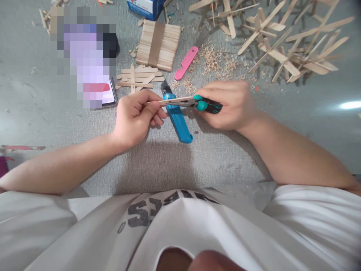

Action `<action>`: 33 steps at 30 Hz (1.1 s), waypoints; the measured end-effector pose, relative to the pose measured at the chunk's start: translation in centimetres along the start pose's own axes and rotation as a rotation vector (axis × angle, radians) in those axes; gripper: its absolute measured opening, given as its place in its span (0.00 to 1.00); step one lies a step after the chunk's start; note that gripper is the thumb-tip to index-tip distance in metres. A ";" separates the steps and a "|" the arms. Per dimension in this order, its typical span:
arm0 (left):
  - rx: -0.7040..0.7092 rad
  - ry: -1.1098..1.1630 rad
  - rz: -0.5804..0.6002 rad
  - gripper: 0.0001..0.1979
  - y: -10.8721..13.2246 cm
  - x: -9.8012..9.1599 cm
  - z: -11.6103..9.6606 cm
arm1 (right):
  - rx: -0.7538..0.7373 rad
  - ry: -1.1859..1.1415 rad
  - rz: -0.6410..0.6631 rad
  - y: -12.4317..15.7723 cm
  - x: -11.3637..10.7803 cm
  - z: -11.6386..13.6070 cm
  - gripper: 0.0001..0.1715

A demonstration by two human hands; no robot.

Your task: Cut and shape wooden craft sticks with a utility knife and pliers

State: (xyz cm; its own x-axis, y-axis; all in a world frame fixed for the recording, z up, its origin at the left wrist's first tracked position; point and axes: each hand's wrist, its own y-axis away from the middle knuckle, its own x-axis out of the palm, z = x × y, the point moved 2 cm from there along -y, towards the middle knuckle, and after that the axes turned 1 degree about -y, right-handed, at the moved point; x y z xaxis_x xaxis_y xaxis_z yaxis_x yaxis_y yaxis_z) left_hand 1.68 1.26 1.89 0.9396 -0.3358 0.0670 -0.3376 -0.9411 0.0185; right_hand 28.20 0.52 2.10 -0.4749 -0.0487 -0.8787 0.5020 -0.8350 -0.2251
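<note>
Stick [184, 99] of flat, pale wood bridges the space between both hands, crossing over a blue plastic cutter [181, 126]. The left hand [137, 116] pinches one end between thumb and fingers; the right hand [229, 103] wraps teal-and-black pliers [209, 106], their metal jaws alongside the wood. Bare forearms [70, 162] angle inward above the grey, woven-looking table [158, 162].

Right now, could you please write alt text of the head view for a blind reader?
A person's right grip holds teal-and-black pliers alongside a wooden stick pinched in the left grip. Beneath lies a blue cutter; beyond are a bound stick bundle, loose sticks, a pink-handled knife, shavings and, at upper right, crossed sticks.
</note>
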 end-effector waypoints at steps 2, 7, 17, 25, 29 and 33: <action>-0.008 -0.002 0.000 0.09 0.0 0.0 0.0 | -0.041 0.002 -0.019 0.0 -0.1 0.1 0.07; -0.001 -0.029 0.013 0.09 -0.1 0.0 0.0 | -0.156 -0.022 -0.066 -0.3 -0.2 -0.1 0.05; -0.018 -0.007 0.091 0.17 -0.4 -0.1 0.0 | -0.138 -0.097 -0.036 -0.2 -0.2 0.2 0.05; -0.083 0.148 0.216 0.27 -0.7 0.3 -0.1 | -0.067 -0.099 -0.014 0.1 0.5 -0.5 0.10; -0.177 0.195 0.280 0.27 -0.6 0.4 0.0 | -0.075 -0.076 -0.020 0.3 0.7 -0.5 0.11; -0.214 0.242 0.255 0.26 -0.5 0.4 0.0 | -0.058 -0.005 -0.090 0.5 0.4 0.2 0.11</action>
State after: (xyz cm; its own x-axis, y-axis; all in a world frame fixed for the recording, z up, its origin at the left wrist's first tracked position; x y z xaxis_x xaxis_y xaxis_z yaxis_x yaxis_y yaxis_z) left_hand 2.22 1.58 1.90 0.7926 -0.5139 0.3282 -0.5859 -0.7909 0.1768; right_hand 28.04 -0.03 1.70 -0.5237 0.0218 -0.8516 0.4984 -0.8029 -0.3271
